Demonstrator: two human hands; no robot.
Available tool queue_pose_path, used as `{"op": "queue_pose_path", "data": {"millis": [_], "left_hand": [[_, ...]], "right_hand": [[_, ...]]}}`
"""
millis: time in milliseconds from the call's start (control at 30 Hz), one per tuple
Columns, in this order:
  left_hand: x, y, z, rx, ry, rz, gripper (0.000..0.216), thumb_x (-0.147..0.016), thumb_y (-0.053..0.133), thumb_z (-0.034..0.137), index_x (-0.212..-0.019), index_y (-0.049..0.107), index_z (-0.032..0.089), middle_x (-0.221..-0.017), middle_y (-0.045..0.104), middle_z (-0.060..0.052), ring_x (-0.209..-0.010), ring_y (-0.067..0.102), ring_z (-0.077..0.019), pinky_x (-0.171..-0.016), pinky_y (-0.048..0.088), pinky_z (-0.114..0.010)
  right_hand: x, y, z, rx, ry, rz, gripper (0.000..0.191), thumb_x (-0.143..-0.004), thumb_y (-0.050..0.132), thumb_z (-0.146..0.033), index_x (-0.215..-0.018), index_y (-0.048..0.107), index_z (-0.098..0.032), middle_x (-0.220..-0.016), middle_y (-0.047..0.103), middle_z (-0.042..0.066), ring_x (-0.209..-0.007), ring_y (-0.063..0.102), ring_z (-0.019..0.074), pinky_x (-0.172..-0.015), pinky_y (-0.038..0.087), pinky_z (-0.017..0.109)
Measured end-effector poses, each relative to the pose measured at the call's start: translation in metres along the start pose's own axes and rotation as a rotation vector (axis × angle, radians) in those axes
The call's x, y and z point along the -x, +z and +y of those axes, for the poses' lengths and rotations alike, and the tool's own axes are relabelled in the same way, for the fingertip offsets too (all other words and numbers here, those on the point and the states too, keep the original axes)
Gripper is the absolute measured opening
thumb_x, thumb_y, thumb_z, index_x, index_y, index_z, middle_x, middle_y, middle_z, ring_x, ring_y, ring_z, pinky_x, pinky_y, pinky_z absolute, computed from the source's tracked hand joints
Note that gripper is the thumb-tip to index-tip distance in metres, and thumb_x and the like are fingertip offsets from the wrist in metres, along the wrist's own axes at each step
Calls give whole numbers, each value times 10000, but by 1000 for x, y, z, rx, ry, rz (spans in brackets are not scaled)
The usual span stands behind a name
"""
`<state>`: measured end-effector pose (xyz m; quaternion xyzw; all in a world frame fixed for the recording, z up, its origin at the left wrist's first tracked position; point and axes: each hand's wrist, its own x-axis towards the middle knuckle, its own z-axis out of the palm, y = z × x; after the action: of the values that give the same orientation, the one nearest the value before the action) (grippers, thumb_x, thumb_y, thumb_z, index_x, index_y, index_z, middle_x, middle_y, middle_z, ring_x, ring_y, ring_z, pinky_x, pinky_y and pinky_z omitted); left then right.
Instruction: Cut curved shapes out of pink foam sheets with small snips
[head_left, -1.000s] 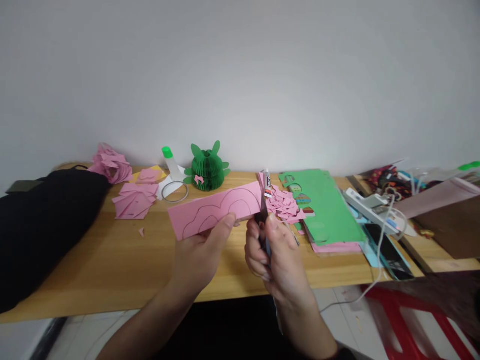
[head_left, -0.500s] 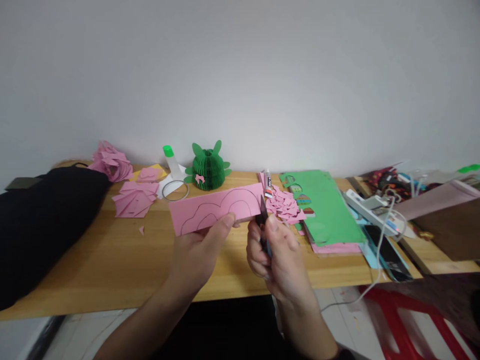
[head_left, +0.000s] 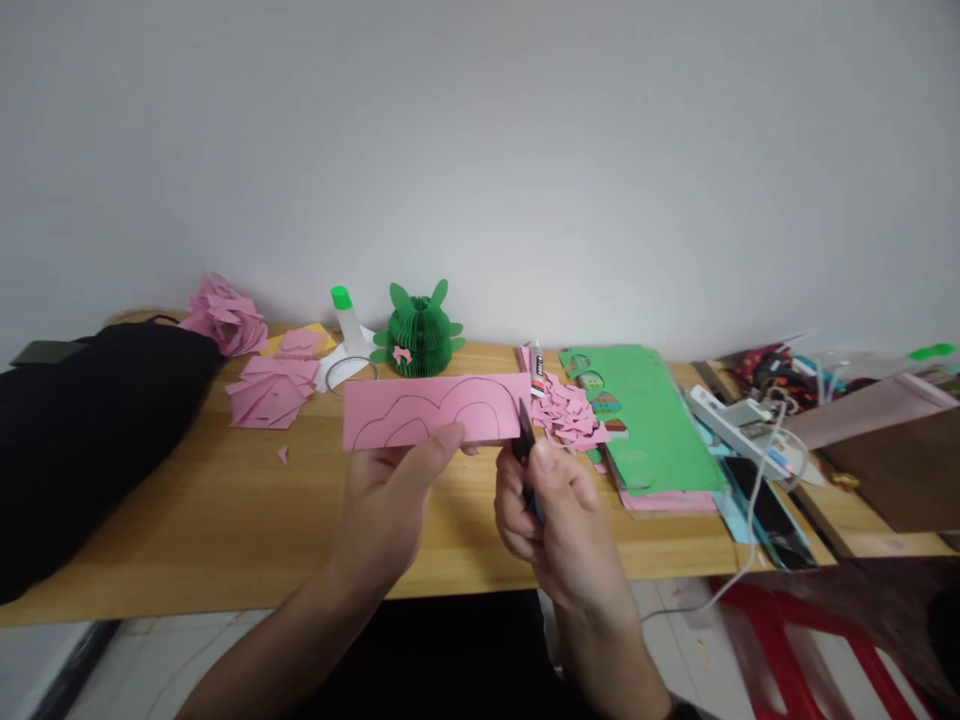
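Observation:
My left hand [head_left: 390, 500] pinches the lower edge of a long pink paper strip [head_left: 435, 410] marked with curved pencil lines and holds it level above the wooden table [head_left: 225, 520]. My right hand [head_left: 559, 520] is closed round a pair of dark scissors [head_left: 525, 440]. Their blades point up at the strip's right end. A heap of pink paper scraps [head_left: 570, 412] lies just right of the blades.
A green honeycomb paper cactus [head_left: 418, 335], a green-capped glue bottle [head_left: 346, 318] and a glue tube [head_left: 536, 365] stand at the back. Folded pink pieces [head_left: 270, 390] and a black bag [head_left: 82, 430] lie left. Green sheets [head_left: 645, 410], a power strip [head_left: 739, 420] and a phone [head_left: 765, 505] lie right.
The pink strip has turned from tilted to nearly level and shifted slightly right. The scissors stay at its right end. The camera has tipped a little.

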<state>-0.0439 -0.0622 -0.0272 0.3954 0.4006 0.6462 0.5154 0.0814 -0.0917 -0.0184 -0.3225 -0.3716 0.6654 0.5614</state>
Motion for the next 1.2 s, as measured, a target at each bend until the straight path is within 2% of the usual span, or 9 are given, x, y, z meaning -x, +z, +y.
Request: {"op": "queue_pose_path", "data": {"millis": [200,367,533,667,800,933,1100,1200], "left_hand": [[0,10,4,25,36,20,78,-771,787,285,-829,751,248,-867,777,12,-839,713,-149,-787,590,-238],[-1,8,2,-117,124,-17,56,-805,746,300,-794,745,245,-800,778,13,-765,724,-165,-720,603,-246],[-2,3,5,-354,206,-81,136,-848,675,337,-790,732,227,-752,758,8,-801,740,-191,-811,609,-289],[-4,4,19,-463,186,-137,114,-828,662,289,-728,697,247,-720,732,19,-786,731,-197,-842,603,-312],[-4,7,30,-478,100,-113,92,-785,678,260,-695,667,246,-710,711,16,-807,720,-216,-881,584,-358],[-5,7,28,-350,81,-112,164,-768,698,243,-622,625,226,-638,659,17,-773,709,-216,-840,578,-356],[-7,6,23,-287,58,-90,176,-738,724,193,-609,610,232,-578,627,38,-662,684,-182,-663,578,-275],[-7,6,22,-250,75,-62,176,-713,722,155,-611,593,218,-574,629,46,-640,672,-162,-632,571,-242]], "right_hand": [[3,1,4,14,-7,5,446,-902,614,-555,-671,502,-190,-462,283,-118,-377,136,31,-333,141,136],[5,-2,4,21,-7,2,436,-913,609,-539,-678,493,-192,-475,293,-113,-381,147,31,-340,145,135],[6,-3,-1,31,2,-8,436,-911,609,-543,-679,500,-190,-466,281,-117,-378,137,32,-339,142,137],[8,-4,-3,40,7,-13,427,-926,591,-533,-688,504,-190,-468,284,-117,-375,138,32,-339,137,139],[8,-6,-2,65,-3,-2,415,-938,575,-523,-696,506,-192,-472,287,-115,-381,147,39,-341,139,148],[6,-7,-2,86,4,4,409,-945,563,-520,-702,509,-195,-477,299,-108,-386,157,46,-344,139,160],[6,-7,-4,99,9,-1,417,-944,563,-519,-683,500,-200,-481,292,-105,-386,153,49,-342,138,169],[6,-8,-4,106,3,-5,421,-938,577,-519,-677,497,-199,-488,300,-102,-388,157,47,-341,132,166]]}}
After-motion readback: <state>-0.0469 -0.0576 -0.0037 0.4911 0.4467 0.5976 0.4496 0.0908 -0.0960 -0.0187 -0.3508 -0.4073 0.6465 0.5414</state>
